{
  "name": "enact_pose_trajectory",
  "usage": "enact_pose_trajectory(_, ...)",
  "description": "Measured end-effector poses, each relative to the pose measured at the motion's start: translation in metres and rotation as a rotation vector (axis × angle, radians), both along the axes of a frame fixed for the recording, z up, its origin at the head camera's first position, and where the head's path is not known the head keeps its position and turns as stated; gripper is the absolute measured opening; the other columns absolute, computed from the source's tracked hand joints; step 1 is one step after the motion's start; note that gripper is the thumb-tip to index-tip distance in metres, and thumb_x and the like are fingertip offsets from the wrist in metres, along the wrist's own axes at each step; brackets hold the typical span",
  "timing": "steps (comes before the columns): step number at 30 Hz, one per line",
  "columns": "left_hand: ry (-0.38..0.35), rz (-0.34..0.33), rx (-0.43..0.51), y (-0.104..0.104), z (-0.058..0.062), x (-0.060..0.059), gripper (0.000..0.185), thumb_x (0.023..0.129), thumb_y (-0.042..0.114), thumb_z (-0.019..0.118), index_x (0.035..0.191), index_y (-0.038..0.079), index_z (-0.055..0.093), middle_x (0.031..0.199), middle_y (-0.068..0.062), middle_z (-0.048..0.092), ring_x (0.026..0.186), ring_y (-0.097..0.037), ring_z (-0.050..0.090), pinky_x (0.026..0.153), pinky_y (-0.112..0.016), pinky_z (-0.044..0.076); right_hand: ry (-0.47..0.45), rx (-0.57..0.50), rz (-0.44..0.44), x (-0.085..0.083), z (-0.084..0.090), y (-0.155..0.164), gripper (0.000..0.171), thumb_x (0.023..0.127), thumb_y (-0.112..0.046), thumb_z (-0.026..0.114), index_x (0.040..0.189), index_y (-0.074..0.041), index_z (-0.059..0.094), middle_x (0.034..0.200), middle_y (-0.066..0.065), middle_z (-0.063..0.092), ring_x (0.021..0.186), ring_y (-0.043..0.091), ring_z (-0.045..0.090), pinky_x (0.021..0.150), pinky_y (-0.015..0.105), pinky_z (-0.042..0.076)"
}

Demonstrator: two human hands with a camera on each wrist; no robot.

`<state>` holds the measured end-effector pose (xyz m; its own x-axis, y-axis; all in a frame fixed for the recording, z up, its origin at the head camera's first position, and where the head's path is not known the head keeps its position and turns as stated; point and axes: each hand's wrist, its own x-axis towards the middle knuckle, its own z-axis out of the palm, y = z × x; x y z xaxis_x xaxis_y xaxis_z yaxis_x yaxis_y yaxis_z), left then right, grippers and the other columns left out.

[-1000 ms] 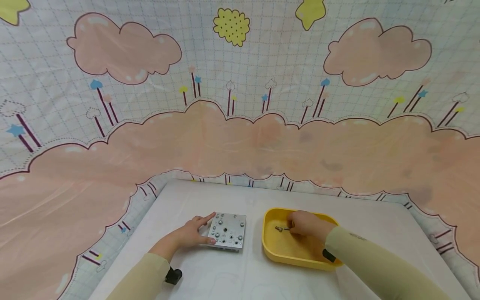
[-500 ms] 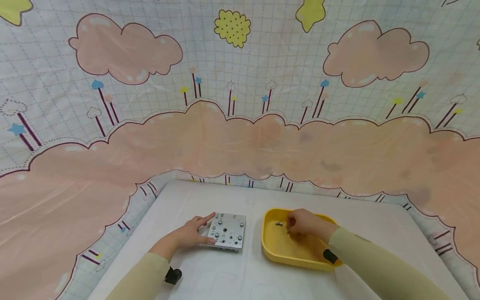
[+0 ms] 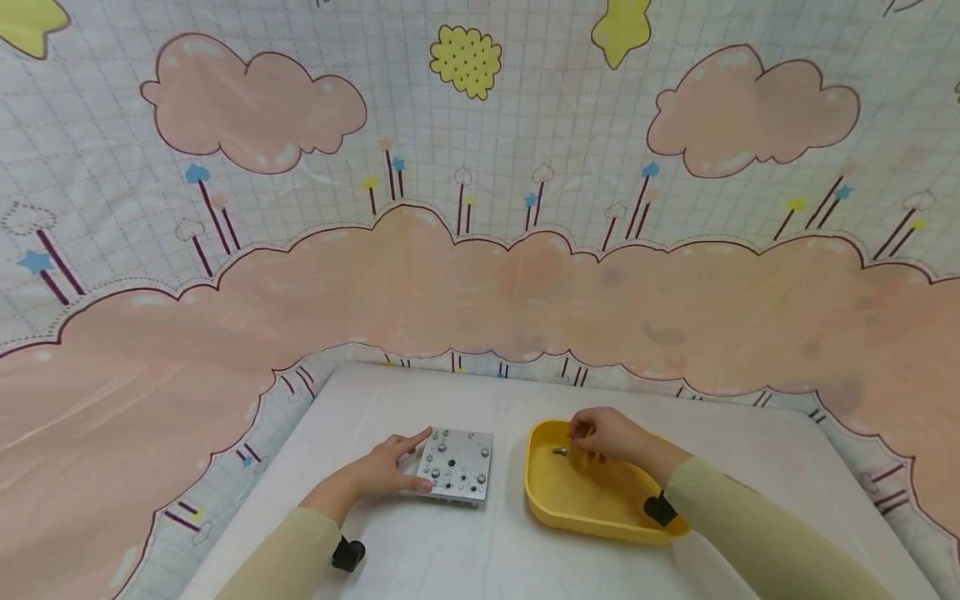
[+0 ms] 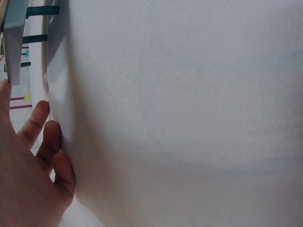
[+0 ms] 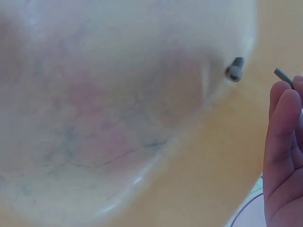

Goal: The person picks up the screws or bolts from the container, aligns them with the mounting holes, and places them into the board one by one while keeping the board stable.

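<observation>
A square metal plate (image 3: 468, 457) with several socket-head screws and holes lies to the left of the yellow tray (image 3: 585, 523). My left hand (image 3: 375, 472) rests at its left side, straight index finger at the far corner and thumb on the near one. Threaded shanks (image 4: 42, 10) stick out from the plate's underside in the left wrist view. Over the tray, my right hand (image 3: 613, 437) pinches a small screw (image 5: 283, 77) between thumb and fingertips; its head is hidden. Another screw (image 3: 559, 451) lies in the tray just left of those fingertips.
A white-covered table (image 3: 420, 550) carries the plate and tray. Behind it hangs a patterned cloth (image 3: 525, 292) with clouds and stars. Black wrist cameras sit on both wrists, the right one (image 3: 660, 510) overlapping the tray's near right rim.
My right hand has picked up one of two screws from the tray and risen slightly. The other screw has shifted a little in the tray. The left hand and plate stay put.
</observation>
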<state>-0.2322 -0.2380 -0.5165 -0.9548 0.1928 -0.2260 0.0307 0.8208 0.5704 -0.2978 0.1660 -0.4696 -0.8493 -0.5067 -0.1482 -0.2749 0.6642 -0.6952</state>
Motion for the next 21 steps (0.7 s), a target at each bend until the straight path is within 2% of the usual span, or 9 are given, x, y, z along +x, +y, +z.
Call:
enact_pose_trajectory(5, -0.001, -0.001, -0.004, 0.002, 0.0, 0.001, 0.099, 0.073, 0.053, 0.083, 0.156, 0.035, 0.031, 0.143, -0.014, 0.045, 0.134, -0.042, 0.04, 0.104, -0.068, 0.033, -0.016, -0.027, 0.005, -0.001, 0.003, -0.005, 0.011, 0.092, -0.009, 0.07, 0.102, -0.004, 0.069, 0.086, 0.002, 0.062, 0.066, 0.023, 0.059, 0.056, 0.032, 0.054)
enact_pose_trajectory(9, 0.012, 0.0, -0.011, 0.001, 0.001, 0.002, 0.098, 0.074, 0.052, 0.083, 0.156, 0.034, 0.032, 0.143, -0.014, 0.045, 0.133, -0.043, 0.041, 0.103, -0.068, 0.033, -0.016, -0.062, 0.053, -0.004, 0.007, -0.015, 0.011, 0.093, -0.013, 0.07, 0.102, -0.007, 0.07, 0.087, 0.001, 0.063, 0.069, 0.023, 0.06, 0.058, 0.033, 0.054)
enact_pose_trajectory(13, 0.012, 0.001, -0.009, 0.001, 0.003, 0.003, 0.098, 0.074, 0.051, 0.083, 0.156, 0.033, 0.032, 0.143, -0.014, 0.045, 0.134, -0.043, 0.041, 0.104, -0.068, 0.033, -0.021, -0.112, 0.087, -0.004, 0.012, -0.028, 0.009, 0.093, -0.013, 0.069, 0.101, -0.009, 0.07, 0.089, 0.004, 0.065, 0.072, 0.033, 0.063, 0.06, 0.035, 0.054)
enact_pose_trajectory(17, 0.013, 0.0, -0.004, 0.001, 0.003, 0.004, 0.097, 0.075, 0.051, 0.083, 0.156, 0.033, 0.032, 0.143, -0.014, 0.045, 0.134, -0.043, 0.041, 0.104, -0.068, 0.033, -0.059, -0.143, 0.08, -0.002, 0.017, -0.043, 0.01, 0.093, -0.014, 0.071, 0.102, -0.01, 0.07, 0.093, 0.012, 0.067, 0.077, 0.039, 0.064, 0.065, 0.042, 0.056)
enact_pose_trajectory(21, 0.011, 0.002, -0.004, 0.001, 0.002, 0.004, 0.098, 0.075, 0.052, 0.083, 0.156, 0.033, 0.032, 0.143, -0.014, 0.045, 0.134, -0.043, 0.04, 0.104, -0.068, 0.033, -0.093, -0.123, 0.071, 0.002, 0.021, -0.061, 0.009, 0.092, -0.018, 0.072, 0.101, -0.015, 0.071, 0.089, 0.009, 0.067, 0.072, 0.03, 0.061, 0.064, 0.044, 0.057)
